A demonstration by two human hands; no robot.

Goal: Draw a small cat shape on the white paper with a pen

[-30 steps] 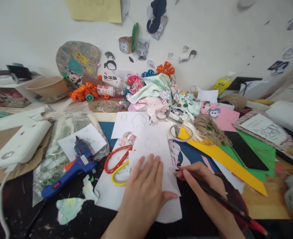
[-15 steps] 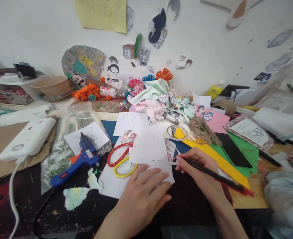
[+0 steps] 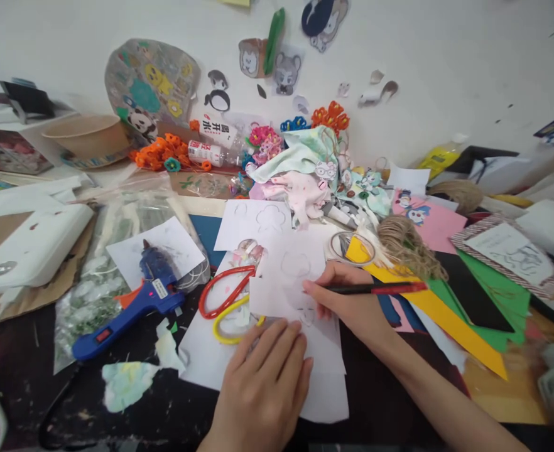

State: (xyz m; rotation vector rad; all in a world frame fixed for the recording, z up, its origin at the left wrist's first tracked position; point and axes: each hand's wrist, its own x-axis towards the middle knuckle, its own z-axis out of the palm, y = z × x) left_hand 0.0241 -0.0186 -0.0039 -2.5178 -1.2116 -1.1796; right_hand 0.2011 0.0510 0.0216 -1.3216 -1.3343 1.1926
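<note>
My right hand (image 3: pixel 347 298) grips a black pen with a red end (image 3: pixel 375 289). The hand rests over the right side of a small white paper (image 3: pixel 272 285) bearing faint pencil outlines; the fingers hide the pen's tip. Flat on the sheets just below lies my left hand (image 3: pixel 267 370), fingers stretched out and close together, holding nothing. A larger white sheet (image 3: pixel 324 392) lies underneath. Left of the small paper are a red loop handle (image 3: pixel 206 298) and a yellow loop handle (image 3: pixel 218 326). Another paper with outline drawings (image 3: pixel 251 220) lies behind.
A blue glue gun (image 3: pixel 157 292) lies at left, near a white power strip (image 3: pixel 36 248) with its cable. Fabric scraps (image 3: pixel 296 191) are heaped at the back. On the right are twine (image 3: pixel 406 245), a yellow strip (image 3: pixel 460 333) and green sheets (image 3: pixel 494 289).
My right hand has moved left onto the small paper, and the pen now lies nearly level. The left hand's fingers have drawn closer together. The camera view has tilted down slightly.
</note>
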